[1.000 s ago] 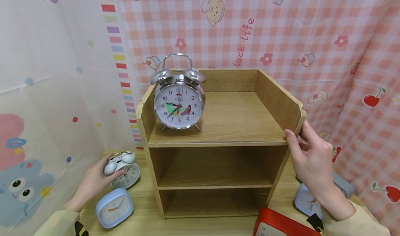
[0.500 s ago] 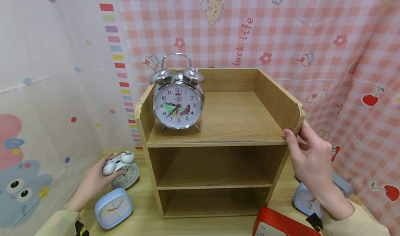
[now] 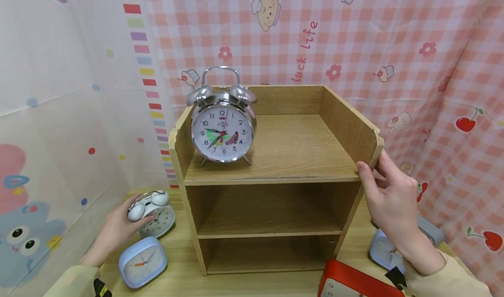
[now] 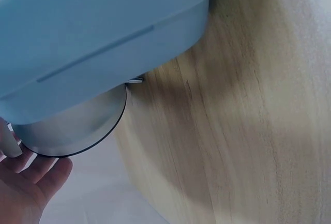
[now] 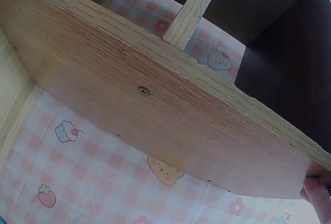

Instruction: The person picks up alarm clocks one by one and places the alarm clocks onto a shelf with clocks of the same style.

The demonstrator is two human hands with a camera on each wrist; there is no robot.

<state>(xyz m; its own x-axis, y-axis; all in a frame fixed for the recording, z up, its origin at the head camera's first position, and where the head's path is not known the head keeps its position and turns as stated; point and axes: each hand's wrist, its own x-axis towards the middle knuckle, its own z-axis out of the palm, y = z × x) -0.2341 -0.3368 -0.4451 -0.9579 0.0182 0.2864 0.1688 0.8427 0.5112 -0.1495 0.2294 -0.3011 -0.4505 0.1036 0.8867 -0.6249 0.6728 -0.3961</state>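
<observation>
While the left hand (image 3: 112, 229) pinches a white twin-bell clock (image 3: 163, 221) in its fingers just left of the wooden shelf (image 3: 291, 146), the fingers of the right hand (image 3: 393, 200) pinch that shelf's upper right edge. A silver clock (image 3: 222, 133) stands on its top left.

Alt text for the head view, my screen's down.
The left hand grips a white twin-bell alarm clock beside a wooden shelf unit; the right hand holds the unit's right edge. A silver alarm clock stands on its top level.
</observation>
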